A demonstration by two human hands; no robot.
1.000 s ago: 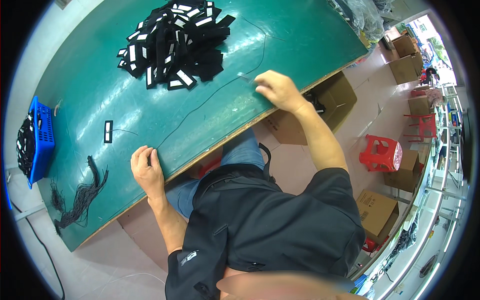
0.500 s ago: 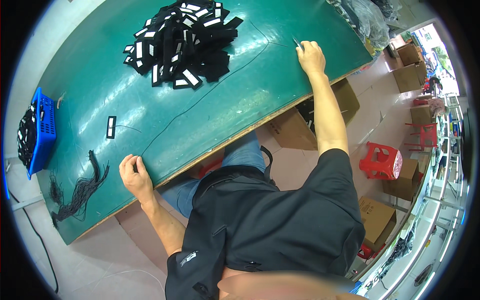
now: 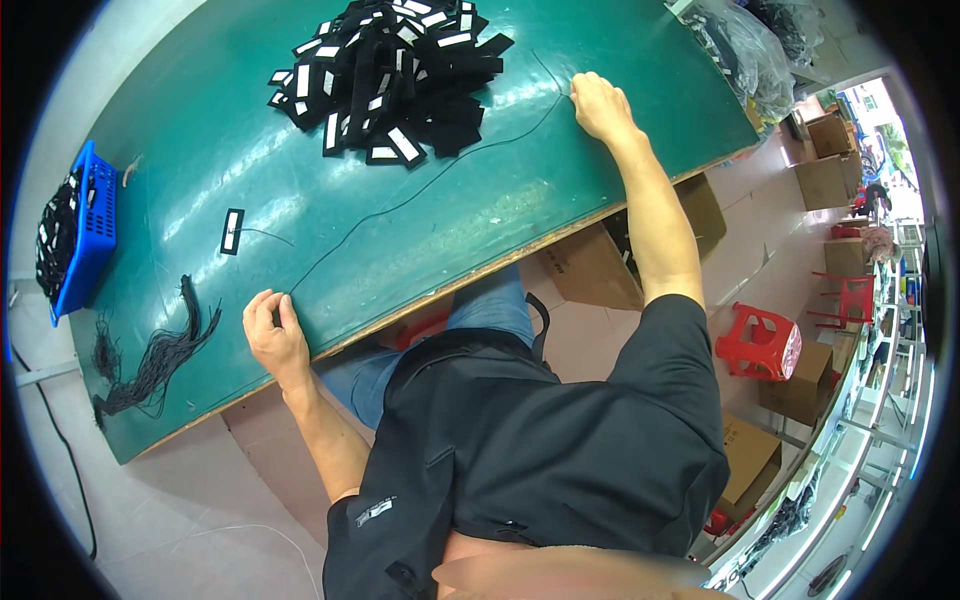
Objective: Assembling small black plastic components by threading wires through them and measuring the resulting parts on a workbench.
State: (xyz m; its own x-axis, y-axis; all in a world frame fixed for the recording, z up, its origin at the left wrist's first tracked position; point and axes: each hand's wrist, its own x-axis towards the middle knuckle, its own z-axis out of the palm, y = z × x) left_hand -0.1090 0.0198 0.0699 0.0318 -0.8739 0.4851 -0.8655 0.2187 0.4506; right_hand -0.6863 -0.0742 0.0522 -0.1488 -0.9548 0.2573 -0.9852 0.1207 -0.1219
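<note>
A long thin black cord point(image 3: 385, 212) lies in a bend across the green table point(image 3: 480, 225). My left hand point(image 3: 277, 337) rests at the near edge, its fingers closed at the cord's near end. Farther right, my right hand point(image 3: 603, 105) is closed, knuckles up, beside the spot where the cord bends sharply near its far end. The slim metal tool seen earlier in that hand is now hidden by the fingers. Left of the cord lies one black tag point(image 3: 231, 232) with a white panel and a short thread running from it.
A heap of black tags with white panels point(image 3: 430, 130) covers the far middle. At the left stand a blue basket point(image 3: 97, 215) of similar pieces and a bundle of black cords point(image 3: 165, 365). Cartons point(image 3: 590, 262) and a red stool point(image 3: 757, 342) are on the floor right of the table.
My right hand has moved left to the cord's bend, and its metal tool has gone out of sight. My left hand stays at the cord's near end. The whole view has shifted slightly.
</note>
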